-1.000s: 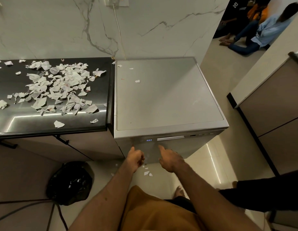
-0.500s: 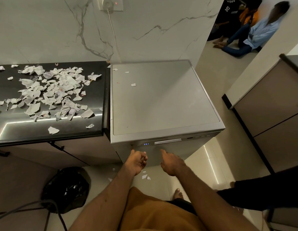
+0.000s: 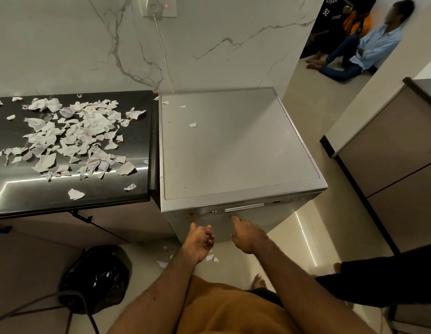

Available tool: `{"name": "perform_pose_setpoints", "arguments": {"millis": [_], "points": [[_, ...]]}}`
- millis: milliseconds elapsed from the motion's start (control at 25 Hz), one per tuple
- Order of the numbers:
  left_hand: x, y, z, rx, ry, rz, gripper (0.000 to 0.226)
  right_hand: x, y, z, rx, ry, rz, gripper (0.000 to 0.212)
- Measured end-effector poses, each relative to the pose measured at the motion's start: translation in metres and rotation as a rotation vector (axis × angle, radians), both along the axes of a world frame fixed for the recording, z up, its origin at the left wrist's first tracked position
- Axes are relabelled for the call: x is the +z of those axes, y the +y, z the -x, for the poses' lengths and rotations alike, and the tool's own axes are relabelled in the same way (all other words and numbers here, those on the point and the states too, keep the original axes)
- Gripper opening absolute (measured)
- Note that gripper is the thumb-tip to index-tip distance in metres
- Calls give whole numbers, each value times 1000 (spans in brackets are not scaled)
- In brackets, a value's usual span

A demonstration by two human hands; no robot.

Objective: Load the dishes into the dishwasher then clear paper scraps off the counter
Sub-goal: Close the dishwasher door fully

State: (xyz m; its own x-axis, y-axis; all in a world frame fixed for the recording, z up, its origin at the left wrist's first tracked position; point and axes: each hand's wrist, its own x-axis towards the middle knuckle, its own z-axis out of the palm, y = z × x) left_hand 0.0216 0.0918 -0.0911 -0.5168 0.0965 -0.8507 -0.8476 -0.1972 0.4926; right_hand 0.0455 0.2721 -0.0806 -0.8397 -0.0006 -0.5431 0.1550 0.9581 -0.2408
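Observation:
A silver dishwasher (image 3: 233, 145) stands with its door closed and a small blue display lit on its front strip. Both my hands are in front of that strip, just below it. My left hand (image 3: 199, 240) is loosely curled, thumb up near the left end of the panel, holding nothing. My right hand (image 3: 248, 235) points a finger up toward the handle recess, also empty. Several torn paper scraps (image 3: 72, 136) lie spread over the black counter (image 3: 137, 145) to the left. No dishes are visible.
A few scraps lie on the dishwasher top (image 3: 192, 125) and on the floor (image 3: 211, 257). A black rubbish bag (image 3: 96, 278) sits on the floor lower left. A cabinet (image 3: 397, 150) stands right. People sit on the floor (image 3: 363, 49) beyond. Another person's dark sleeve (image 3: 383, 278) reaches in at the right.
Both hands stay in front of the control strip. My left hand has loosened, fingers uncurling a little. The view has tilted upward slightly, showing more wall.

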Motion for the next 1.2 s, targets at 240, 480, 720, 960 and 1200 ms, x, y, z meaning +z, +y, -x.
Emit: {"name": "perform_pose_setpoints", "arguments": {"millis": [240,480,720,960,1200], "points": [[-1,6,4,-36,-28,-21,88,-2,3,5,-28,4,7,54],[0,7,7,-47,-17,3,92,-11,-4,4,-28,-25,20,63],[-2,10,6,-86,-9,58,91,-17,-2,6,-57,-24,45,62],[1,10,6,-175,0,134,94,-22,5,3,-106,-37,75,66],[0,11,3,-211,30,212,95,-28,9,0,-117,-26,81,67]]}}
